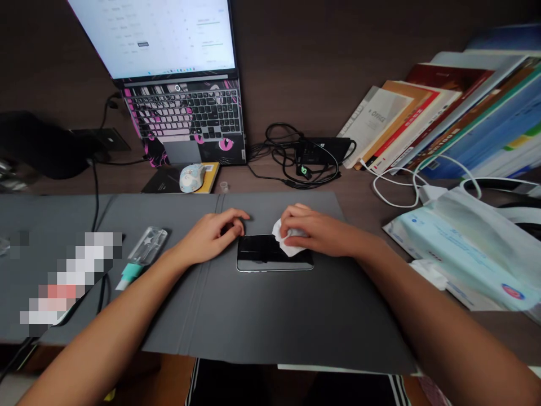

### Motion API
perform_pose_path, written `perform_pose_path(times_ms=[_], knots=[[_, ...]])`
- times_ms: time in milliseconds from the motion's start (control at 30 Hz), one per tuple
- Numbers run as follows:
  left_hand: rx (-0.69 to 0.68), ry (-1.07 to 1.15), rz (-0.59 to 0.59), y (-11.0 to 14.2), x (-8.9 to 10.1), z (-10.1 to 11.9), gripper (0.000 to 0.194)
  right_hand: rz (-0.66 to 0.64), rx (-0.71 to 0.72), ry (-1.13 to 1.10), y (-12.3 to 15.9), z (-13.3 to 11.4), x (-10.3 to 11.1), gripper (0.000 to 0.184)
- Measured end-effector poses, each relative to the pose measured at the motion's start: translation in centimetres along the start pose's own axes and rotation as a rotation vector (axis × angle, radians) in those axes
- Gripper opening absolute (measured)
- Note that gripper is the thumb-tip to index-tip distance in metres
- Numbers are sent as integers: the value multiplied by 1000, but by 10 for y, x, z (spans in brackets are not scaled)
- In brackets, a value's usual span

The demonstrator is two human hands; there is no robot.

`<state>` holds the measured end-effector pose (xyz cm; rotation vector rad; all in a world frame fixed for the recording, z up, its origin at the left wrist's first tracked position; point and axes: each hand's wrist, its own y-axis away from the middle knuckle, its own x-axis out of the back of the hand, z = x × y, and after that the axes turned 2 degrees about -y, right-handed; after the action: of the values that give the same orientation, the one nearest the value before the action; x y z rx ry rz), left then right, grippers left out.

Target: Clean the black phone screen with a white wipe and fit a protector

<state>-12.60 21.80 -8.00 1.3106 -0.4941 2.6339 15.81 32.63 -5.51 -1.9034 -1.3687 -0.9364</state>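
A smartphone (253, 256) lies flat on the grey desk mat (270, 316), its dark screen facing up. My right hand (306, 225) is closed on a crumpled white tissue (291, 248), which rests against the right part of the screen. My left hand (217, 234) is by the phone's upper left corner, fingers bent with a gap between thumb and forefinger, and nothing shows in it. Whether the left thumb touches the phone's edge, I cannot tell. Left of my left forearm lies a clear spray bottle (146, 248) with a teal neck.
Behind the mat stands an open laptop (190, 113), with a mouse (191, 178) on a booklet before it. A black power adapter (325, 149) with coiled cables lies beside leaning books (422, 118). At right is a tissue pack (456, 237); a blurred-out object (71, 282) lies left.
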Motion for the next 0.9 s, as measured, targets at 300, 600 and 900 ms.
perform_pose_path(times_ms=[300, 600, 900], knots=[[-4, -7, -13, -1, 0, 4, 27, -165, -154, -16, 16, -8, 21, 16], [18, -8, -26, 0, -2, 0, 27, -149, -123, -26, 8, -26, 0, 12], [17, -14, -34, 1, -1, 3, 28, 185, -25, 362, -10, -26, -26, 16]])
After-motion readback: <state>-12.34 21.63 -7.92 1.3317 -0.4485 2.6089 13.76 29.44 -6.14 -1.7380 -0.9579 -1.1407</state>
